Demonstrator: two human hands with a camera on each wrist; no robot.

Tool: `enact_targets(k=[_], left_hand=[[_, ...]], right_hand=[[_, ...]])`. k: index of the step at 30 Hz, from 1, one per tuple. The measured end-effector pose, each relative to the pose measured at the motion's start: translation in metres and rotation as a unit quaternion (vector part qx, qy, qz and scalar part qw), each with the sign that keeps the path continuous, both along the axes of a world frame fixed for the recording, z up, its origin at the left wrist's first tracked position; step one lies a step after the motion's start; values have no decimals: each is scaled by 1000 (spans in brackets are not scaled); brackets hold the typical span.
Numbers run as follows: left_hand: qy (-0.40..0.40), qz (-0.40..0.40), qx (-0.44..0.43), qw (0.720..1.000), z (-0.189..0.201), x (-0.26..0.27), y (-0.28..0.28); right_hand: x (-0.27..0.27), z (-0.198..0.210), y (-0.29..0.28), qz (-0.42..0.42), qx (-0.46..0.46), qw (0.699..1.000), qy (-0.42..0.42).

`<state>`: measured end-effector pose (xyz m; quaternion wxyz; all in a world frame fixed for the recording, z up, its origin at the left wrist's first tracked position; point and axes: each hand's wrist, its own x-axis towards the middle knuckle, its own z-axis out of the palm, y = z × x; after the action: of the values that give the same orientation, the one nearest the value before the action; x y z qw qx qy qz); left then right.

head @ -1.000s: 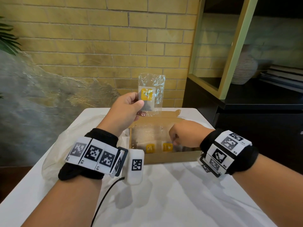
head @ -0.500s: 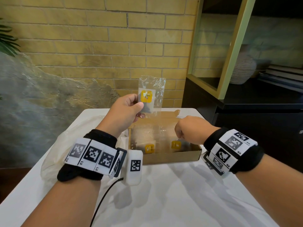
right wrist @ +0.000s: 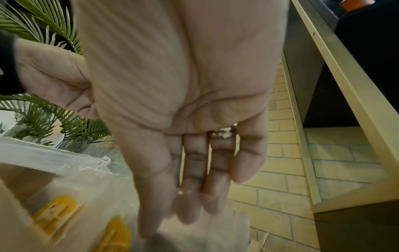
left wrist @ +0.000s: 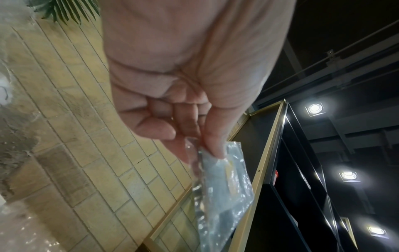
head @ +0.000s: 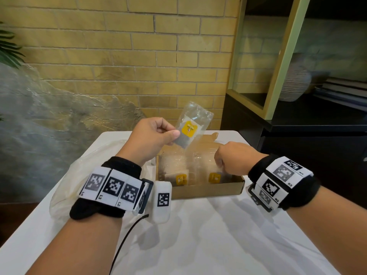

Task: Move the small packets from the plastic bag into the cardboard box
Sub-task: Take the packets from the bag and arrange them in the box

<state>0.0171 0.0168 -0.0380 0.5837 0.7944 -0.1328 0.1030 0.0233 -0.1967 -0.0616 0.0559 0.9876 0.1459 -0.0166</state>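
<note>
The cardboard box [head: 206,190] sits on the white table [head: 198,235] just ahead of both wrists, with the plastic bag [head: 83,175] slumped at its left side, behind the left wrist. Inside the box, packets already lie flat: one with a yellow label near the front wall [head: 181,179] and one beside it [head: 214,177], right under the right hand [head: 232,157]. That hand's fingers are pointed down into the box at the right-hand packet; contact looks likely but a pinch cannot be confirmed from the head view. In the right wrist view the fingers [right wrist: 192,187] are seen nearly straight and held together, tips blurred over clear film (grip cannot be told there either). Further out and higher, a held packet [head: 191,128] is pinched at its lower-left corner between thumb and forefinger of the left hand [head: 153,139]; remaining fingers are curled in. Its long axis is tilted up and to the right, away from the fingers, and it hangs above the box's far half, so a short lowering with the left hand is judged to be the deciding move; the left hand is the nearer one to it. The pinch itself is shown only by the left wrist view, thumb tip [left wrist: 213,148] pressed on the film edge; the box below is shown only by the head view.
</note>
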Motion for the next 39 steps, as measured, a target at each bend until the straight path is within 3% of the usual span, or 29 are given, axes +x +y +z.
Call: enact_targets(k=[5, 9, 16, 20, 24, 29, 36, 39], left_hand=[[-4, 11, 51, 999, -3, 1, 1], [29, -12, 142, 989, -8, 1, 2], [76, -22, 313, 946, -15, 0, -5], [80, -14, 410, 908, -17, -3, -9], [103, -12, 462, 881, -17, -7, -17], [93, -34, 464, 881, -16, -9, -19], [115, -102, 445, 882, -19, -14, -27], [115, -119, 471, 867, -23, -19, -35]], right_hand=[[-3, -1, 0, -1, 1, 1000, -3], [0, -2, -2, 6, 7, 1000, -6], [2, -3, -7, 1, 43, 999, -26], [0, 0, -4, 11, 103, 993, -49], [-6, 0, -1, 38, 123, 991, 26], [-9, -9, 2, 29, 53, 989, 139], [-16, -5, 5, 51, -76, 980, 177], [-19, -4, 6, 61, -109, 976, 181]])
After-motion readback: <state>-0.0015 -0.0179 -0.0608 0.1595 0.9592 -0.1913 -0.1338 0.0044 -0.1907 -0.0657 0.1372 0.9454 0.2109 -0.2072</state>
